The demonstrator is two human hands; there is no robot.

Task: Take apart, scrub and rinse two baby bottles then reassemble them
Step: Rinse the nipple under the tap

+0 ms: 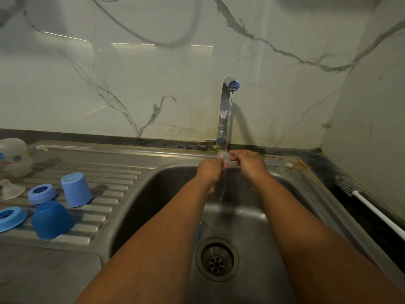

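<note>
Near: sink (258,220) basin with drain strainer (217,259) at the bottom, both forearms reaching over it.

Step in hand, by judgement: rinsing a small clear part, likely a teat (224,156), under the thin stream from the tap (225,110).

Left hand (210,171) and right hand (248,163) meeting right under the stream, fingers of both curled in and pinching the clear part between them. Exact grip blurred by water; part shape not sure.

To do it well:
- Keep part directly in the stream, over the basin, not over the rim.
- Turn it so water runs through inside and out; flow is weak, so take longer.
- Pinch by the flange, not the tip; wet silicone likely slippery, drop goes near the drain.

Left, on the drainboard (105,172), mid to far:
- dark blue cap (51,220), upside down
- flat blue ring (9,218) beside it
- collar ring (41,194)
- light blue cap (75,189), upside down
- second clear teat (11,189)
- one clear bottle body (14,156) at the far left edge

Second bottle body not seen. Bottle brush (355,190) lying on the counter right of the sink. Nothing reassembled yet; looks mid-task.
</note>
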